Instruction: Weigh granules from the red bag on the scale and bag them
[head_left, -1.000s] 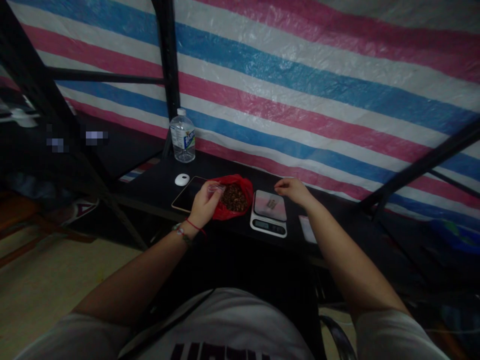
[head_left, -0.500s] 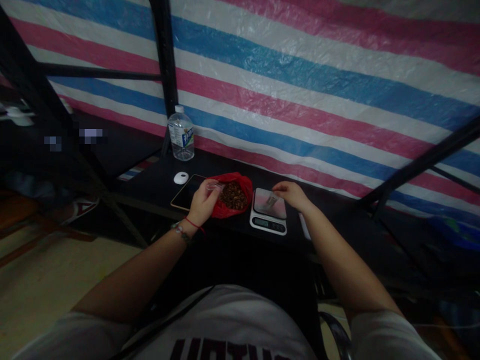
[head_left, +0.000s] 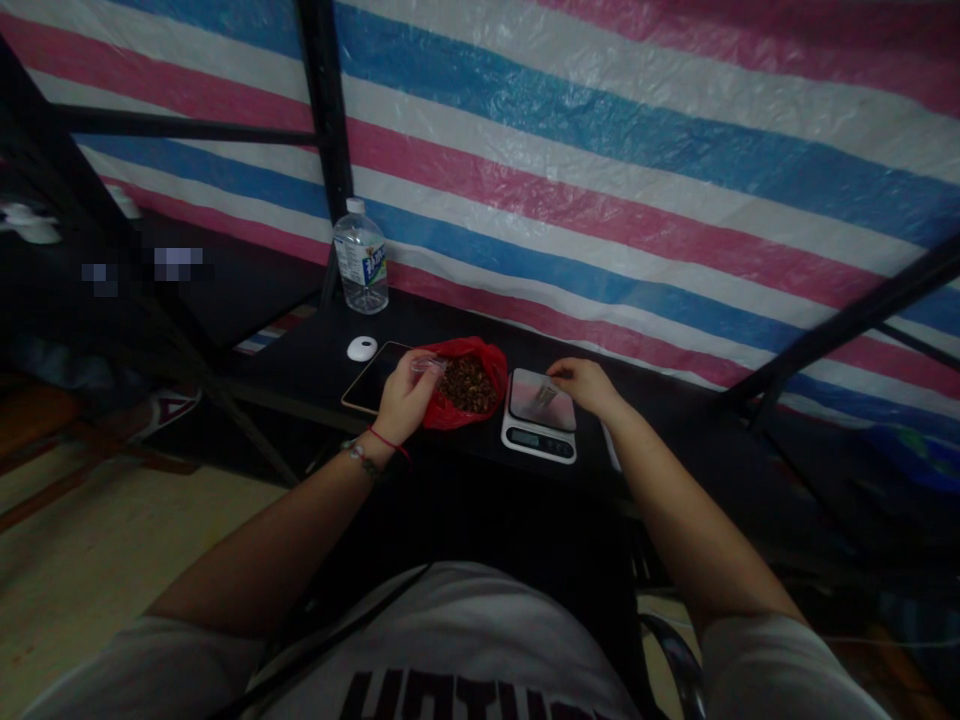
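My left hand (head_left: 405, 392) is closed around a crinkled clear plastic piece (head_left: 427, 366), perhaps a small bag, at the left rim of a red plastic bag (head_left: 450, 412). That bag lies open, with brown dried pieces (head_left: 470, 384) inside; their exact kind cannot be made out. To its right is a white kitchen scale (head_left: 538, 443) with a shiny metal plate and a small display. Over the plate's right side, my right hand (head_left: 581, 383) pinches the top of a small clear packet (head_left: 547, 397), which touches or nearly touches the plate.
A dark tablet or phone (head_left: 367, 380) lies partly under my left hand, beside a white computer mouse (head_left: 362, 348). Behind stands a clear plastic bottle (head_left: 363, 262). The black desk (head_left: 427, 318) backs onto a striped plastic sheet (head_left: 570, 190), with black metal posts (head_left: 324, 100) around.
The view has tilted slightly, so the desk things sit a little higher in the picture. Both hands keep nearly the same places and holds.
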